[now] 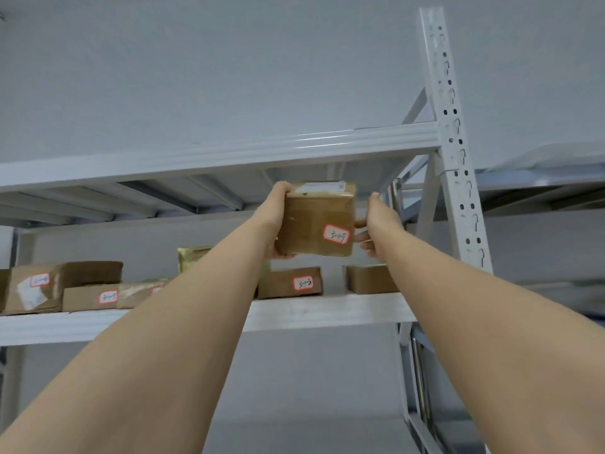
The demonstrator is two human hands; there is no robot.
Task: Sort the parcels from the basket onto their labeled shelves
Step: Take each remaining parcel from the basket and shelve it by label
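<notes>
1. The parcel point(317, 221) was held up between both shelf levels, gripped by the left hand point(278, 221); the right hand point(376, 224) was kept just beside it, fingers relaxed.
2. Five parcels could be counted on the shelf point(327, 311) below.
3. Open room was seen above them; the upright post point(455, 142) stood close at right.

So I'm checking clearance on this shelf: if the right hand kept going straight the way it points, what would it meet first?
Probably the grey wall behind the rack: the right hand points above the brown box on the shelf. Depth is unclear.
</notes>
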